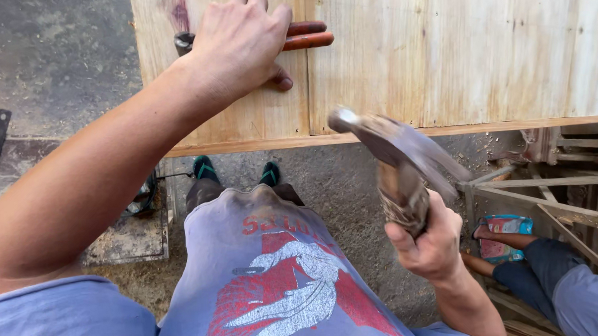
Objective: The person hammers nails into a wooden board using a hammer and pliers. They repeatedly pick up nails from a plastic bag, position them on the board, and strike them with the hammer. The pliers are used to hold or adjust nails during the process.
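Head view: I see my right hand [429, 244] clenched tight around the handle of a hammer [395, 159]. The hammer is up in the air, just in front of the near edge of the wooden board [441, 50]. It looks blurry, and its metal head points up and to the left.

My left hand [240, 39] is closed and rests on top of the board, near its far left part. It presses on a tool with red handles [304, 35]. The red handles stick out to the right of my fingers, and a dark metal bit shows at the left. I cannot tell just how the fingers grip it.

The board is pale and made of wide planks side by side. Under it I see grey ground with wood chips. My feet in green sandals [204, 168] stand below the board's edge.

At the right, another person's legs [548, 272] lie by a wooden frame [545, 199]. A small flat packet [507, 237], blue and pink, lies beside their foot.
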